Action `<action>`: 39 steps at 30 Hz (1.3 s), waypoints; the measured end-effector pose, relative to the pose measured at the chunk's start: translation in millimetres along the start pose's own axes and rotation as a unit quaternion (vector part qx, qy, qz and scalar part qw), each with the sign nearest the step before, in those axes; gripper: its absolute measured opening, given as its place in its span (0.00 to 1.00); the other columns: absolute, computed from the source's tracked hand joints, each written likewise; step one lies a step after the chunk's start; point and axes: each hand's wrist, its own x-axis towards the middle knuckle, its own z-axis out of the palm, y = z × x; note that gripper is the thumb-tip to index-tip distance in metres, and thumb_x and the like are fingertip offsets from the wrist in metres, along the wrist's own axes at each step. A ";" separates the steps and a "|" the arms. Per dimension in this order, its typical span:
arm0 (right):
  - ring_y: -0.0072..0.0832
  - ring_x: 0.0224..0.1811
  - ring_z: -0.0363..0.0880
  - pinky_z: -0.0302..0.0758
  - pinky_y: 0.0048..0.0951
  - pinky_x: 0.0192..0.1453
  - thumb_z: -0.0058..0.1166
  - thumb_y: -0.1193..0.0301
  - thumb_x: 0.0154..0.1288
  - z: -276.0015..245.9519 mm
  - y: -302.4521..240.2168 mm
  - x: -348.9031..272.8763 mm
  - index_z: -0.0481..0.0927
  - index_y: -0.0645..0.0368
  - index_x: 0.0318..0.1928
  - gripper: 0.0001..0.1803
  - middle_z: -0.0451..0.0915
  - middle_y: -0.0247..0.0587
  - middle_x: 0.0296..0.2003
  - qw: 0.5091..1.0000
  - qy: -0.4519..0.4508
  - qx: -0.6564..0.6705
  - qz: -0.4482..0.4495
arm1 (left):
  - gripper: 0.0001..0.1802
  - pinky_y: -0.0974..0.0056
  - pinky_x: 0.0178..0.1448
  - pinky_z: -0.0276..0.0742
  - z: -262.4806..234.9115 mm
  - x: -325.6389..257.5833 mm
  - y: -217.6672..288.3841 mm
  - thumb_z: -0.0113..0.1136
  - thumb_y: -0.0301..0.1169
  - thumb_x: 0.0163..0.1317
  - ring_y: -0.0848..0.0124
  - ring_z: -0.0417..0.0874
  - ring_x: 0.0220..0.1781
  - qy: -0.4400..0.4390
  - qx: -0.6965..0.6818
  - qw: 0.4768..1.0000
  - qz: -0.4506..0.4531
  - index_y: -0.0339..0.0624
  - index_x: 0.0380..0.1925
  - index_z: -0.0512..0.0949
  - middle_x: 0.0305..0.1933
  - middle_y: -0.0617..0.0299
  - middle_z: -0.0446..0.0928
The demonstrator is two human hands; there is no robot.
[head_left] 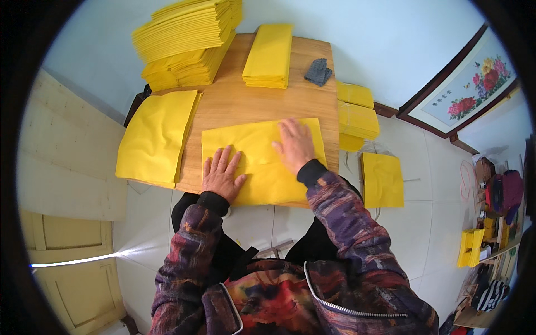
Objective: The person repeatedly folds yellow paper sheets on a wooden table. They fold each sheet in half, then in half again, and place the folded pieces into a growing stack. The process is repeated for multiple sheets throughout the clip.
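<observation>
Hands lie flat and spread on a large yellow paper sheet [262, 162] at the near edge of the wooden counter [240, 100]: the left hand [221, 174] presses its lower left part, the right hand [294, 146] its upper right, both with fingers open and gripping nothing. Just left, a stack of unfolded yellow sheets [153, 137] overhangs the counter's edge. Farther back stand tall piles of folded yellow paper [187, 42], a narrower folded pile [269, 56] and a small grey cloth [318, 71].
</observation>
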 end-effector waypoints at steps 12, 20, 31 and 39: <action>0.42 0.78 0.37 0.37 0.50 0.77 0.49 0.44 0.64 -4.4 20.6 1.1 0.53 0.61 0.71 0.46 0.44 0.48 0.74 0.973 -0.185 -0.033 0.135 | 0.35 0.47 0.76 0.44 -6.4 -0.5 3.8 0.54 0.49 0.62 0.57 0.49 0.77 -0.010 -0.021 1.000 -0.006 0.57 0.69 0.61 0.76 0.59 0.51; 0.45 0.78 0.36 0.36 0.50 0.77 0.49 0.39 0.60 -15.0 25.3 -4.1 0.51 0.58 0.72 0.50 0.42 0.50 0.75 0.970 -0.179 -0.053 0.157 | 0.28 0.46 0.71 0.55 -39.6 29.2 2.6 0.52 0.47 0.64 0.57 0.61 0.71 -0.101 -0.052 0.993 -0.029 0.49 0.63 0.67 0.69 0.55 0.63; 0.49 0.77 0.38 0.40 0.51 0.76 0.47 0.40 0.63 -17.0 22.7 -5.1 0.53 0.55 0.72 0.46 0.43 0.52 0.74 0.968 -0.185 -0.086 0.148 | 0.34 0.48 0.77 0.43 15.0 93.7 46.1 0.45 0.51 0.68 0.64 0.50 0.78 0.006 -0.040 0.999 -0.006 0.52 0.70 0.57 0.77 0.63 0.51; 0.48 0.77 0.36 0.38 0.52 0.76 0.47 0.39 0.62 -19.0 24.7 -6.6 0.52 0.53 0.73 0.47 0.42 0.52 0.74 0.968 -0.188 -0.061 0.153 | 0.32 0.50 0.78 0.38 -14.4 54.4 -47.9 0.38 0.51 0.70 0.65 0.46 0.79 -0.029 -0.007 0.993 -0.115 0.55 0.72 0.53 0.78 0.66 0.48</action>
